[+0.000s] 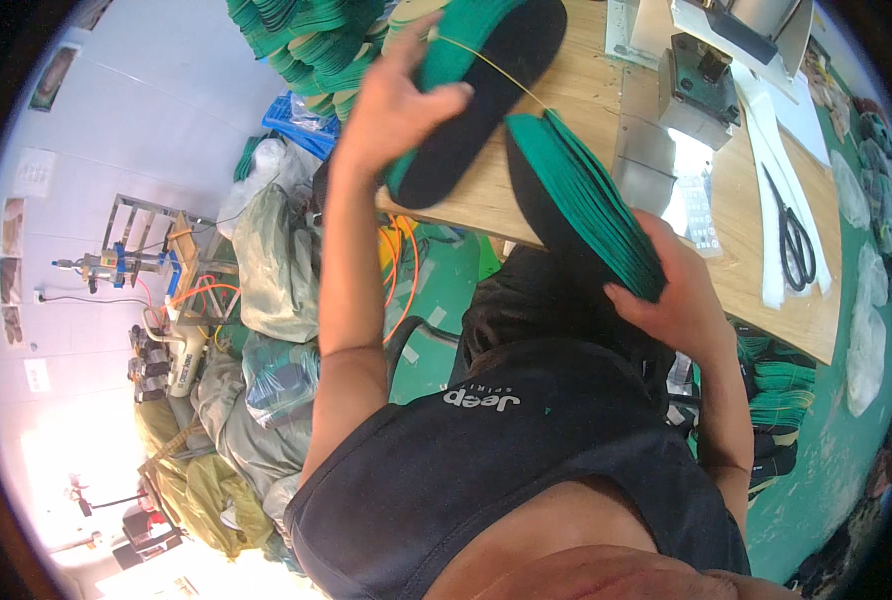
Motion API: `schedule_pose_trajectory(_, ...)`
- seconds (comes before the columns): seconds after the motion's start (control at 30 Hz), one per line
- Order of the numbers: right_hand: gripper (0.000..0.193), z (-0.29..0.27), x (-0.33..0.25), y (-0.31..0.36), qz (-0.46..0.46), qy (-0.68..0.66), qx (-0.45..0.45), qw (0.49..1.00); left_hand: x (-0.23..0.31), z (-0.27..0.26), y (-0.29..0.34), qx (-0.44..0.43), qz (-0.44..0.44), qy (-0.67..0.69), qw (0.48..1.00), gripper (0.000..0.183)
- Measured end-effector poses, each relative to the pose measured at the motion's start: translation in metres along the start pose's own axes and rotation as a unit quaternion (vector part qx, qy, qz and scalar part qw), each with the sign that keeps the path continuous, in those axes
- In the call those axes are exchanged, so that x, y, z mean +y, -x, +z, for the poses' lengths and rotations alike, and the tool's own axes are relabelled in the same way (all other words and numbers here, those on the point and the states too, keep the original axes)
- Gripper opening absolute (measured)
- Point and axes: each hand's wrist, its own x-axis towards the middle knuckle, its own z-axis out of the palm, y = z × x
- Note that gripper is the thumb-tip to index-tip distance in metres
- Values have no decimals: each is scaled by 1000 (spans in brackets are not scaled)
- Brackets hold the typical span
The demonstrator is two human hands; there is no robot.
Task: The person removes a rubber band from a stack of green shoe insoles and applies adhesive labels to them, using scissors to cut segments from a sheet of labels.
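Observation:
My left hand (406, 105) grips a stack of insoles (486, 95), black on the face and green along its side. Its thumb presses on the stack, while the other fingers are somewhat blurred. A thin yellow band (496, 70) runs taut from near those fingertips across this stack to the tip of a second one. Whether the fingers hook the band is unclear. That second insole stack (591, 205) is closed in my right hand (681, 295), tilted, its green layers fanned slightly. Both stacks are at the table's near edge, above my lap.
The wooden table (766, 270) carries black scissors (794, 240) on white strips and a metal press (701, 85). More green insoles (311, 45) are piled at the far left, above a blue crate (301, 125). Bundled insoles (781, 395) sit below the table's right side. Filled sacks (276, 265) stand left.

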Motion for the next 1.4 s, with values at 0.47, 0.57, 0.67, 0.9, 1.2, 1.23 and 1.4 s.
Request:
schedule_pose_trajectory(0.47,60,-14,29,-62,-61,145,-7,988,-9,-51,-195,-102,-88,-279,951,73)
schedule_pose_trajectory(0.57,60,-3,58,-58,-47,167,-5,985,31,10,-134,-276,78,-143,947,82)
schedule_pose_trajectory(0.67,65,-4,47,-62,19,177,-71,982,38,60,-50,-438,194,-127,868,83)
schedule_pose_trajectory(0.9,62,-55,146,22,108,70,113,985,21,77,-35,-400,163,-173,885,67)
schedule_pose_trajectory(1.2,77,-49,66,-11,-48,287,12,957,35,102,-6,-309,232,-146,911,73)
schedule_pose_trajectory(1.23,72,-55,70,-8,-29,285,5,958,33,98,-2,-316,201,-139,917,74)
schedule_pose_trajectory(1.4,55,-50,72,-19,-89,255,44,962,22,73,22,-267,61,-90,958,70)
